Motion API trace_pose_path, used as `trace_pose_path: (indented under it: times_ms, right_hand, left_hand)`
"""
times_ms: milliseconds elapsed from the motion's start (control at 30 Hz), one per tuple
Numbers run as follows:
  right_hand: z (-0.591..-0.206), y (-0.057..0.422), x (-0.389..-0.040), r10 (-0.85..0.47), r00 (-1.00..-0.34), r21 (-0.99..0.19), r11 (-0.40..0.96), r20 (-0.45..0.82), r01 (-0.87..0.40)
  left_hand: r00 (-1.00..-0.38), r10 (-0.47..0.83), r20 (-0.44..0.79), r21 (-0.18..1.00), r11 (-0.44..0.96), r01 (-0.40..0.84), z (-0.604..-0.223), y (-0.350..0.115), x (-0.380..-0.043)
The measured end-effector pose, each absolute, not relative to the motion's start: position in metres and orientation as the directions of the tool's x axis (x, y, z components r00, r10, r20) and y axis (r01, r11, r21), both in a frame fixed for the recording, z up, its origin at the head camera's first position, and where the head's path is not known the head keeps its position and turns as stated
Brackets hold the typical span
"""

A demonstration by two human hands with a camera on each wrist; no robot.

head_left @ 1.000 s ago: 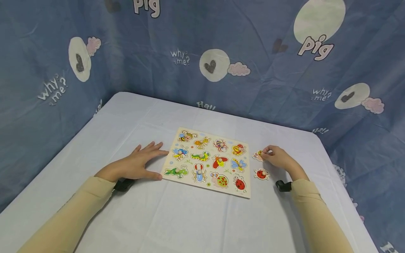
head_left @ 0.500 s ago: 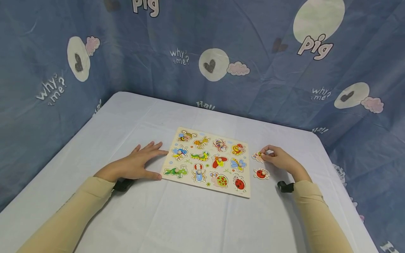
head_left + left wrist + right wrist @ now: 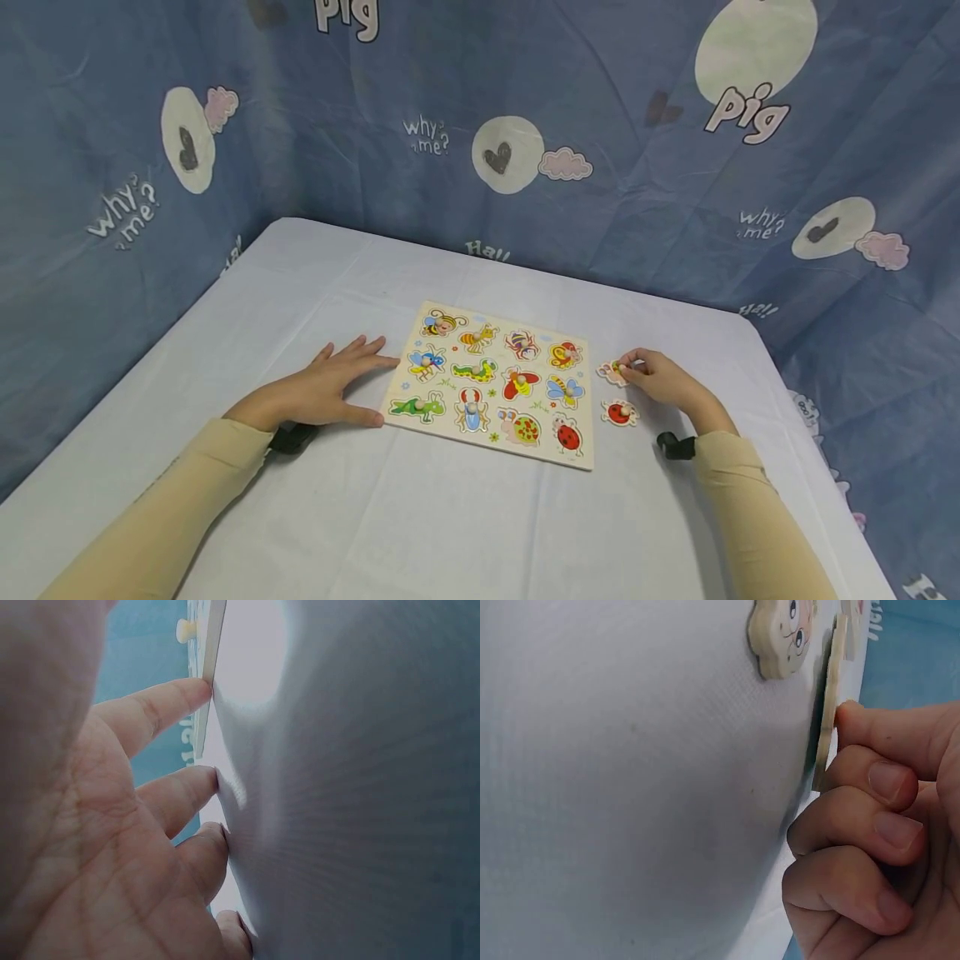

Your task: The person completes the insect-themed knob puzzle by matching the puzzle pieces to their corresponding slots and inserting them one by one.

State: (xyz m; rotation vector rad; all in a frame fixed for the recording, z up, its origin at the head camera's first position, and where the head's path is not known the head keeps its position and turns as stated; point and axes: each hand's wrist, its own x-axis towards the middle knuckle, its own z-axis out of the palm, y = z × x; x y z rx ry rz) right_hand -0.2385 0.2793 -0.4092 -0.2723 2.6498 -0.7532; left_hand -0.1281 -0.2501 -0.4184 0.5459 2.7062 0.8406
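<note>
In the head view a wooden knob puzzle board [image 3: 450, 382] with printed insects lies mid-table. My left hand [image 3: 330, 387] rests flat with fingers spread, its thumb and a fingertip at the board's left edge; in the left wrist view straight fingers [image 3: 161, 712] meet that edge. To the right of the board, my right hand [image 3: 663, 382] pinches a small pink and yellow puzzle piece [image 3: 609, 372] between thumb and fingers, which partly cover it. The right wrist view shows this piece edge-on, tilted off the cloth. Just nearer lies a red ladybug puzzle piece [image 3: 620, 412].
A white cloth [image 3: 450, 517] covers the table. Blue printed curtains [image 3: 360, 167] hang behind and at both sides. A black wrist camera [image 3: 675, 446] sits under the right wrist, and another [image 3: 292, 439] under the left.
The right wrist has shifted slightly right and nearer, while the fingers stay at the pink and yellow piece, which has barely moved. The left hand and the board look still.
</note>
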Motion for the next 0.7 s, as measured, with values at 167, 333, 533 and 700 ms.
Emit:
trace_pose_path:
  times_ms: [167, 333, 533, 700]
  right_hand:
    - [-0.404, 0.279, -0.233, -0.277, -0.924, -0.542, 0.835, -0.264, -0.096]
    - [-0.397, 0.278, -0.229, -0.29, -0.927, -0.564, 0.818, -0.237, -0.112]
    - [-0.39, 0.272, -0.222, -0.311, -0.924, -0.6, 0.791, -0.221, -0.123]
    - [-0.385, 0.265, -0.215, -0.315, -0.925, -0.614, 0.78, -0.212, -0.125]
  left_hand:
    - [-0.897, 0.423, -0.126, 0.583, 0.763, 0.278, -0.419, -0.25, -0.128]
    - [-0.897, 0.423, -0.127, 0.59, 0.759, 0.274, -0.419, -0.251, -0.128]
    - [-0.894, 0.431, -0.122, 0.59, 0.755, 0.284, -0.421, -0.252, -0.129]
    - [-0.895, 0.428, -0.126, 0.592, 0.756, 0.279, -0.421, -0.252, -0.129]
